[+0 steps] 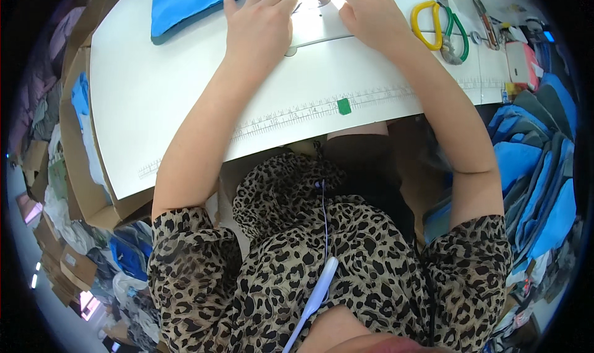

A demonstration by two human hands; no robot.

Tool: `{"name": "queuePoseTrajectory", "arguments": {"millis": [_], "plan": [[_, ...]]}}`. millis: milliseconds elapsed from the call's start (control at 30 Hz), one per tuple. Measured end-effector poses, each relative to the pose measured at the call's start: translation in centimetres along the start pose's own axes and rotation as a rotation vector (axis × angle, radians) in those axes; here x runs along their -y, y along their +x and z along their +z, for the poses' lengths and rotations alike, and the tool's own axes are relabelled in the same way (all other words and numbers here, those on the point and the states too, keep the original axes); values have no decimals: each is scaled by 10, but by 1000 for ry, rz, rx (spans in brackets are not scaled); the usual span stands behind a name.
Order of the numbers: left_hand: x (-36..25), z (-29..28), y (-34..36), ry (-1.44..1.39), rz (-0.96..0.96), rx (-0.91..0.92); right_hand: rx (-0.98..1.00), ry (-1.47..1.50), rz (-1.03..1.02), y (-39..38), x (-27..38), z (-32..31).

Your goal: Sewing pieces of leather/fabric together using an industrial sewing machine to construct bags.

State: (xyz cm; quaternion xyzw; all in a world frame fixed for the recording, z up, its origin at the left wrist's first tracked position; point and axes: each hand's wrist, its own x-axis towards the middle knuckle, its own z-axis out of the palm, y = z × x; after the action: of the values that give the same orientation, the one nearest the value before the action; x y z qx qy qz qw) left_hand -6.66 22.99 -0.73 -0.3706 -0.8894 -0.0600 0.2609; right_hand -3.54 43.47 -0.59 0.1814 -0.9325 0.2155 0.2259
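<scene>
A piece of blue cloth (189,9) with a dark underside lies at the top of the white sewing table (154,105). My left hand (263,22) rests on the cloth's right part, thumb apart and fingers stretched toward a brightly lit spot. That spot is a shiny sewing machine plate (307,22), partly washed out by glare. On its other side is my right hand (365,12), index finger reaching toward the light and thumb held apart. The top edge cuts off part of this hand. I see nothing held in it.
Scissors with yellow and green handles (427,26) lie right of my right hand. Beyond them are thread snips (486,24) and a pink-and-white box (523,65). A printed ruler (291,119) runs along the near edge. Blue and grey cloth pieces (526,161) pile up at right; a cardboard box (93,195) stands left.
</scene>
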Motion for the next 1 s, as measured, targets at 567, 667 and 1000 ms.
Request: {"name": "queuePoseTrajectory", "arguments": {"millis": [567, 667, 1000], "plan": [[10, 11, 14, -201, -59, -195, 38, 39, 31, -5, -11, 1], [15, 20, 14, -259, -105, -182, 18, 64, 26, -6, -18, 2], [47, -3, -7, 116, -291, 129, -34, -68, -272, -11, -7, -2]]}}
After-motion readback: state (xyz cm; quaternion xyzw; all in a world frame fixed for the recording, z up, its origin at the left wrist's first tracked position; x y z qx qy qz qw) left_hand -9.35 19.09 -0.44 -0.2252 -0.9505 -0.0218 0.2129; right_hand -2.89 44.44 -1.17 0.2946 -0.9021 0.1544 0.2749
